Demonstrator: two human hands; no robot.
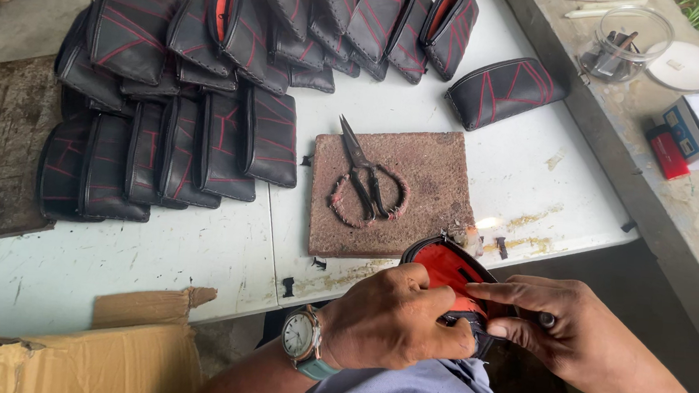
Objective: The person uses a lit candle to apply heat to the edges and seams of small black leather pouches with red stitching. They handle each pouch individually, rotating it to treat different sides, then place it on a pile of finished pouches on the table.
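Closest to me, my left hand (394,318), with a wristwatch (302,336) on it, clenches the near side of a black pouch (450,274) with a red lining, held open just over the table's front edge. My right hand (561,329) pinches the pouch's right rim between thumb and fingers, and a small dark tool shows at its fingertips; I cannot tell what it is. A torn cardboard box (91,359) sits low on my left. Just beyond the pouch lies a brown square mat (432,212) with a pair of scissors (364,177) on it. Farther back on the white table (537,167), many finished black pouches with red stitching (179,123) are stacked in rows. On the far right ledge stands a glass jar (629,40).
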